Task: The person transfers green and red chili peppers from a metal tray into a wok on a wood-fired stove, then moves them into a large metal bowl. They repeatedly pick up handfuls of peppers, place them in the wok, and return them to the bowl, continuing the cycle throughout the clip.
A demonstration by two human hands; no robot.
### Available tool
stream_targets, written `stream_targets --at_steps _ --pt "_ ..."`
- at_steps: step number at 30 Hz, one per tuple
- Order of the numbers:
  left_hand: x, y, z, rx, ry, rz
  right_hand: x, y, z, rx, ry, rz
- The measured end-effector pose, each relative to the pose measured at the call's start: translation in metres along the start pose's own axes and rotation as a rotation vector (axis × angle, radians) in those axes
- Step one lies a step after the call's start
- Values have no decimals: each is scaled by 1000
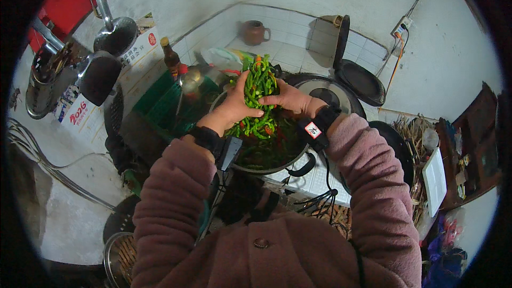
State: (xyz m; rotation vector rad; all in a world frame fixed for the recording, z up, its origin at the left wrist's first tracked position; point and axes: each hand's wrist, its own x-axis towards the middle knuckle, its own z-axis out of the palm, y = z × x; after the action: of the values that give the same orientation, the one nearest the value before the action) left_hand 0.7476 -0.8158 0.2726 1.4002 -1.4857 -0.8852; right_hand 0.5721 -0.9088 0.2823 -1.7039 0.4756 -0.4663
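Between both hands I hold a large bunch of green chili peppers (258, 86), with a few red and orange ones among them. My left hand (235, 104) presses the bunch from the left, and my right hand (290, 98) grips it from the right. Below them stands a wide metal pot (268, 171) with a black side handle (303, 168). Dark liquid and more green and red peppers (276, 150) fill the pot. Some peppers hang down from the bunch over the pot; whether they touch those inside I cannot tell.
A green basket (154, 102) and a brown glass bottle (171, 58) stand left of the pot. Behind it are a lidded pan (326, 88), an open black electric griddle (360, 82) and a brown clay mug (255, 33). Ladles (116, 34) hang on the left wall.
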Motion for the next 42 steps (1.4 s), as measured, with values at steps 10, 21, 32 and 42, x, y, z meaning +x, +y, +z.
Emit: stream_targets --at_steps 10,21,32,42 --pt "3 29 17 -25 -16 -20 -19 -9 -16 -19 140 13" --pt "15 104 97 -67 -114 142 -125 -72 -67 -26 232 133" --pt "10 150 336 -209 -388 271 -361 -36 -165 -147 545 232" --pt "0 109 475 -74 -467 62 -463 80 -212 68 609 231"
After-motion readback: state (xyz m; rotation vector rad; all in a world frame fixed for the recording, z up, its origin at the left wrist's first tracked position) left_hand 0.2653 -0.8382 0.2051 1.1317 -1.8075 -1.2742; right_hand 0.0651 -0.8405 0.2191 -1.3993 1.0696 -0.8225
